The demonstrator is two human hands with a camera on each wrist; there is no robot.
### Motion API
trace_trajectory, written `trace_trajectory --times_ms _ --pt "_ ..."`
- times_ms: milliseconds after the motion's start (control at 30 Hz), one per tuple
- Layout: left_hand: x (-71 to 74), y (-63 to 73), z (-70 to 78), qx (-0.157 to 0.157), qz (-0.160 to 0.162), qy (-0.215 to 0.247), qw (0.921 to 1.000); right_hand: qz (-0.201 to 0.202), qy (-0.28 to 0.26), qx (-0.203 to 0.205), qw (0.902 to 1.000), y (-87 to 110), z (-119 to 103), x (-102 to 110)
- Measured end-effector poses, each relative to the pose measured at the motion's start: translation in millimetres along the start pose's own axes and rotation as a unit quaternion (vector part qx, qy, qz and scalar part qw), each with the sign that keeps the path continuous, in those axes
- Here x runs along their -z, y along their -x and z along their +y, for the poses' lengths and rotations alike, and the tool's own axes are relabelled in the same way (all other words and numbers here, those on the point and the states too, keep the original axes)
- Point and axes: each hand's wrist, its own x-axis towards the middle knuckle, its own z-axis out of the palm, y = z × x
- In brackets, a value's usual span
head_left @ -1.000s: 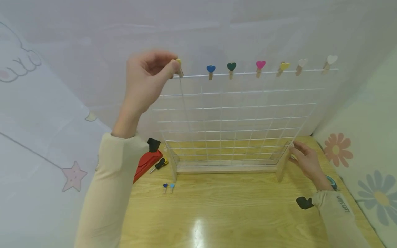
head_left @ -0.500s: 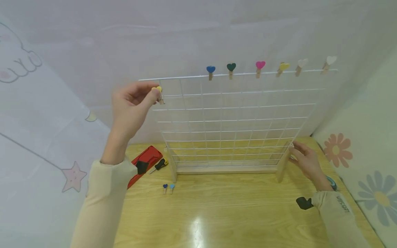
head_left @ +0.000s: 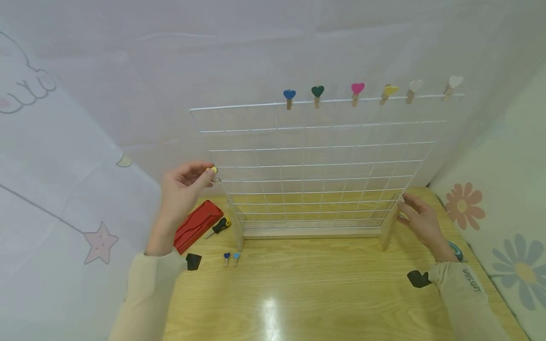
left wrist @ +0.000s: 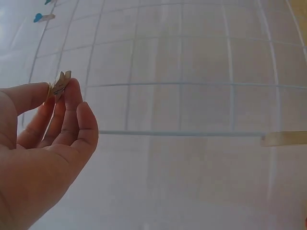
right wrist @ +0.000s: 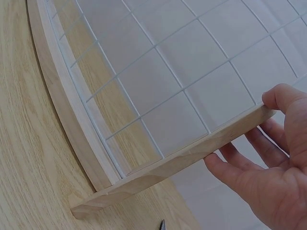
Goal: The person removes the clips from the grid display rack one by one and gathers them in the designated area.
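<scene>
A small wooden clothespin (left wrist: 60,87) with a yellow heart is pinched between thumb and fingertips of my left hand (head_left: 183,189), beside the left edge of the white wire grid (head_left: 294,166). My right hand (head_left: 422,220) grips the top of the wooden side post (right wrist: 192,152) at the grid's right end, thumb on its end and fingers along it. Along the grid's top wire sit several heart clothespins: a blue one (head_left: 289,96), a dark green one (head_left: 317,93), a pink one (head_left: 357,90), a yellow one (head_left: 390,91) and two white ones to the right.
A dark blue heart clothespin (head_left: 227,256) and a light blue one (head_left: 236,256) lie on the wooden table (head_left: 298,284). A red tray (head_left: 198,225) and a screwdriver (head_left: 219,227) lie left of the stand. A white sheet backs the grid.
My left hand has come away from the grid's top wire with the yellow heart clothespin, moving left and down along the grid's edge. My right hand has stayed on the post.
</scene>
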Motion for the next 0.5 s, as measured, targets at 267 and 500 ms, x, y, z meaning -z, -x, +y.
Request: trace_trajectory --times_ms 267,500 --pt "3.8 30.6 -58.2 0.070 -0.011 0.012 0.9974 0.006 0.006 -0.006 1.0000 -0.2 0 0" --pt "11.1 57.2 -105.4 0.125 -0.003 0.037 0.9914 0.003 0.013 -0.011 0.9998 -0.9 0 0"
